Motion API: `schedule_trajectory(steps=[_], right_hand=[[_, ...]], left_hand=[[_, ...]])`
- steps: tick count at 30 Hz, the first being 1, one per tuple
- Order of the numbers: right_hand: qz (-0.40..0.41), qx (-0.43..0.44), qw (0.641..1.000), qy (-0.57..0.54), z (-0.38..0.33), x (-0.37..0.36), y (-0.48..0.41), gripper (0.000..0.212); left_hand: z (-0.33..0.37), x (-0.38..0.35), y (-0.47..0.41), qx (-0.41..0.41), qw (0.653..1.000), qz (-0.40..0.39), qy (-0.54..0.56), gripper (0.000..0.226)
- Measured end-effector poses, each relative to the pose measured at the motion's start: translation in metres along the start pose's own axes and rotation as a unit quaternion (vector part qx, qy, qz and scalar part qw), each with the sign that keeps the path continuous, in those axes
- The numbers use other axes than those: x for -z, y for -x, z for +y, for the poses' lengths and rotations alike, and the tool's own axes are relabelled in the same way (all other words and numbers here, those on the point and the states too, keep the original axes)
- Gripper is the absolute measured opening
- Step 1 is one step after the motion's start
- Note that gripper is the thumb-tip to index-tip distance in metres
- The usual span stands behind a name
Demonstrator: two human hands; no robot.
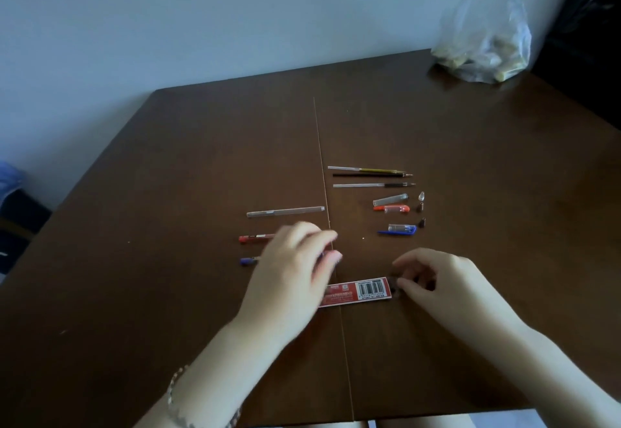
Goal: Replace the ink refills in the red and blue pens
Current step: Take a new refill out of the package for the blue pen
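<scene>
A red refill packet with a barcode lies flat near the table's front. My right hand pinches the packet's right end with thumb and fingertips. My left hand hovers blurred over the packet's left end, fingers apart and empty. Its fingers cover part of a red pen barrel and a blue pen barrel. A clear barrel lies behind them. Three loose refills lie further back on the right. Near them are a clear cap, a red cap, a blue cap and small pen tips.
The brown wooden table has a seam running down its middle. A clear plastic bag with small pale pieces stands at the back right corner by the wall. A dark bag or chair sits off the table's left edge.
</scene>
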State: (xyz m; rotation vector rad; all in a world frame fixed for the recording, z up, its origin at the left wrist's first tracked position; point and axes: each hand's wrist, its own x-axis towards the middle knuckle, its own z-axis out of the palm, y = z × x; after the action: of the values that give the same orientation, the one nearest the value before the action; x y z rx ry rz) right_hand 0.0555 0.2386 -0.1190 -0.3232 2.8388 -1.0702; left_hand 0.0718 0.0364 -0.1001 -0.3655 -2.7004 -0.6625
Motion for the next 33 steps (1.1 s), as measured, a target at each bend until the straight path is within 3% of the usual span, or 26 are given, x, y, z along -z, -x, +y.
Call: schedule_trajectory(steps=[4, 7, 9, 14, 19, 24, 27, 30, 33], right_hand=[[0.016, 0.007, 0.995, -0.101, -0.004, 0.005, 0.001, 0.025], [0.011, 0.018, 0.972, -0.233, -0.012, 0.014, 0.004, 0.019], [0.019, 0.027, 0.964, -0.264, -0.015, 0.019, 0.006, 0.019], [0.026, 0.083, 0.984, -0.154, -0.020, 0.022, 0.009, 0.032], [0.080, 0.133, 0.970, -0.185, -0.023, 0.021, 0.014, 0.022], [0.059, 0.178, 0.975, -0.119, -0.026, 0.021, 0.017, 0.010], [0.047, 0.182, 0.977, -0.103, -0.027, 0.021, 0.018, 0.020], [0.042, 0.160, 0.985, -0.049, -0.023, 0.016, 0.014, 0.010], [0.038, 0.125, 0.991, -0.040, -0.019, 0.012, 0.009, 0.018]], left_hand=[[0.019, -0.012, 0.018, -0.039, 0.996, -0.081, 0.029, 0.041], [0.018, -0.016, 0.021, -0.015, 0.995, -0.073, 0.064, 0.041], [0.017, -0.014, 0.022, -0.002, 0.994, -0.057, 0.094, 0.036], [0.015, -0.010, 0.021, 0.006, 0.991, -0.039, 0.125, 0.032], [0.014, -0.011, 0.024, 0.011, 0.991, -0.046, 0.123, 0.034], [0.014, -0.011, 0.025, 0.019, 0.991, -0.046, 0.125, 0.034], [0.013, -0.011, 0.024, 0.014, 0.991, -0.051, 0.126, 0.034], [0.013, -0.012, 0.024, 0.011, 0.992, -0.047, 0.119, 0.034], [0.013, -0.013, 0.024, 0.012, 0.991, -0.047, 0.122, 0.033]])
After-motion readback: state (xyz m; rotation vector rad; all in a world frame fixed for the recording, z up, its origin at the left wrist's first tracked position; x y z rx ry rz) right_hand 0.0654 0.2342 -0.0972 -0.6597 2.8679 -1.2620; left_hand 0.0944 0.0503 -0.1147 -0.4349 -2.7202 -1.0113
